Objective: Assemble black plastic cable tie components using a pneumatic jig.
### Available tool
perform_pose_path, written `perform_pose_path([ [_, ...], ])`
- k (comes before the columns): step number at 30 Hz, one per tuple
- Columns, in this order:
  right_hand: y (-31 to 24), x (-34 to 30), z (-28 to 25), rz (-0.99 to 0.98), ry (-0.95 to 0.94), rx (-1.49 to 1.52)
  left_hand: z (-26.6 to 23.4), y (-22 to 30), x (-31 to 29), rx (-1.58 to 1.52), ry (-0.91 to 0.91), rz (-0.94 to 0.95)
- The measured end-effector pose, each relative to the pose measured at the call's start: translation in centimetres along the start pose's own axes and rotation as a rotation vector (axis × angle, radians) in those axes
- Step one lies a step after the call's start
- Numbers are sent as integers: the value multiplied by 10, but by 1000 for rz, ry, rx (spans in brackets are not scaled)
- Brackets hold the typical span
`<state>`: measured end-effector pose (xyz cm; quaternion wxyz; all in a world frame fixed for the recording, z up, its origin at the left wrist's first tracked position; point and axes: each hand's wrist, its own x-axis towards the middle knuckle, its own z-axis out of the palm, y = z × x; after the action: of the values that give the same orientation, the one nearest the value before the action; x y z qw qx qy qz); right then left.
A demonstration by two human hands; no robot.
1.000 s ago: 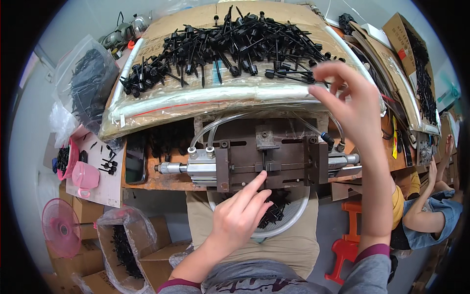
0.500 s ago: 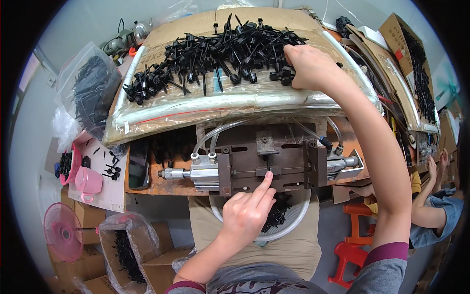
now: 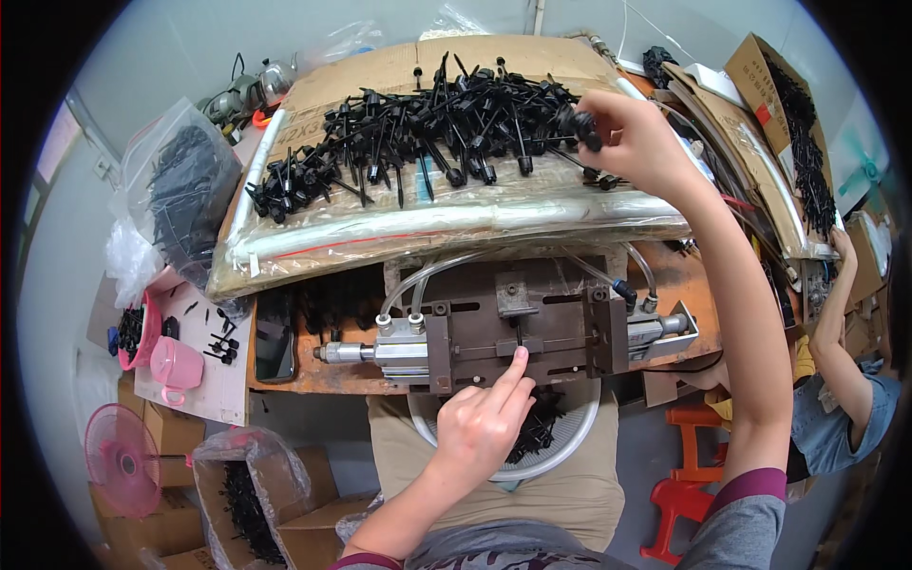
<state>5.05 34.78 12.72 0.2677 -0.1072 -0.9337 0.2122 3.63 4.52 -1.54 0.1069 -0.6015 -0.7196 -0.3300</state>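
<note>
My right hand (image 3: 644, 147) is raised at the right end of a heap of black plastic parts (image 3: 442, 128), thin stems with thicker heads. Between its thumb and fingers it grips a black plastic part (image 3: 581, 123); whether there is more than one I cannot tell. My left hand (image 3: 478, 425) reaches up to the metal fixture (image 3: 475, 318), its index finger stretched out with the tip at the small central block (image 3: 519, 349). The other fingers of that hand are curled and hold nothing visible. A dark pin stands just behind the fingertip.
Air cylinders (image 3: 401, 350) and clear hoses (image 3: 407, 285) flank the fixture. A white basket (image 3: 591, 432) with black parts sits below it, on my lap. Left are a pink cup (image 3: 175, 365), a phone (image 3: 275, 337) and a pink fan (image 3: 122, 460). Another person's arm (image 3: 831, 313) is at right.
My right hand has lifted from the heap and moved slightly right, now with a black part in its fingers. My left index finger stays at the block. The other person's arm has reached up.
</note>
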Motion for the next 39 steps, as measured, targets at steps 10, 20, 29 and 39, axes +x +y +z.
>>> perform_pose_path([
  [10, 11, -7, -4, 258, 332, 862, -38, 16, 1, -315, -101, 21],
  [20, -82, -107, 25, 430, 253, 1420, -36, 5, 19, -1190, 80, -422],
  [29, -79, -164, 57, 568, 376, 1367, -48, 14, 4, -885, 73, -335],
  [39, -85, -193, 60, 270, 434, 751, -2, 6, -10, -165, 23, -83],
])
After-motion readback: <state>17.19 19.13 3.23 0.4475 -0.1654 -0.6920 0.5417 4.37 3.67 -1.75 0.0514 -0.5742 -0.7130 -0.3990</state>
